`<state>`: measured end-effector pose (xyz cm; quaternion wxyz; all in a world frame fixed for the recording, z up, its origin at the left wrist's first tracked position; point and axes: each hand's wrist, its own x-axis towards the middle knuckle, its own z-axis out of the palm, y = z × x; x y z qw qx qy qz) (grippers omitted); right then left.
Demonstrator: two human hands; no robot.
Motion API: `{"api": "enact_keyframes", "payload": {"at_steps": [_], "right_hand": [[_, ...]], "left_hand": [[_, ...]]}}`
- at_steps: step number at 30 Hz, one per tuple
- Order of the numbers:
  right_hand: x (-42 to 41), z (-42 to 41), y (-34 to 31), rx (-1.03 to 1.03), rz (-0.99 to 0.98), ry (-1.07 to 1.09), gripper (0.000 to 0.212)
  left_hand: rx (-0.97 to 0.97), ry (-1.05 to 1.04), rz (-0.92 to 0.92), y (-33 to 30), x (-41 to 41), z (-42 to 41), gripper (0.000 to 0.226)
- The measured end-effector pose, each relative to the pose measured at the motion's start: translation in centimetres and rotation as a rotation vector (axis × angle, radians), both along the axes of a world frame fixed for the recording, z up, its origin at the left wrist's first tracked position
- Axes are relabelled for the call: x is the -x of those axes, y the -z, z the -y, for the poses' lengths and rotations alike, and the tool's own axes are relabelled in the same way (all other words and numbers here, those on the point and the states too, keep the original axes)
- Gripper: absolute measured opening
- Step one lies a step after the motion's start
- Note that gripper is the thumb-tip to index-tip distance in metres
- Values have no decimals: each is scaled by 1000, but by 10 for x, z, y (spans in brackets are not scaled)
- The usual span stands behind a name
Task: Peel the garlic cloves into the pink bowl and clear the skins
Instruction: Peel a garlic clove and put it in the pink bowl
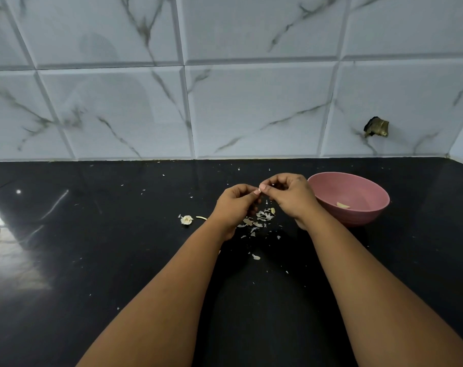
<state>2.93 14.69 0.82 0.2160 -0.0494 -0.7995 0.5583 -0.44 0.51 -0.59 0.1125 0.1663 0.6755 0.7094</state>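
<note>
Garlic clove (260,189) sits pinched between both hands, left (234,207) and right (291,197) fingers curled around it.

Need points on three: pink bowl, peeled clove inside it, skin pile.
pink bowl (368,218), head view, on its outer front wall.
peeled clove (343,205), head view, on its middle, at the bowl's bottom.
skin pile (259,219), head view, on flakes between the wrists.

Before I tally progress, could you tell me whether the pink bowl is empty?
Not empty: the pink bowl holds one pale peeled clove near its bottom.
</note>
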Motion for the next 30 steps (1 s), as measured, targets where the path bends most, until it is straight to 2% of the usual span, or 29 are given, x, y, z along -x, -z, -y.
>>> {"api": "enact_keyframes", "payload": {"at_steps": [3,7,9,13,18,21,25,30], "right_hand": [[1,-1,0,92,13,10,9],[-2,5,1,141,-43,-148,15],[-3,8,2,118,-38,-184,22],[-4,9,0,52,-45,-185,19],[-5,9,-1,5,27,-352,16],[-3,8,1,-84,46,-282,18],[-1,7,1,-50,-10,-146,15],[2,1,3,-59,-30,41,4]], "left_hand": [[-78,-49,4,0,2,2,7],[-59,-12,-14,-1,-1,0,11],[-39,6,25,-2,-2,-1,15],[-33,53,151,-3,-2,1,17],[-14,-12,154,-2,0,2,19],[28,-5,99,2,0,3,11],[40,-57,-5,3,-2,2,6],[44,-62,-69,1,-3,3,36]]}}
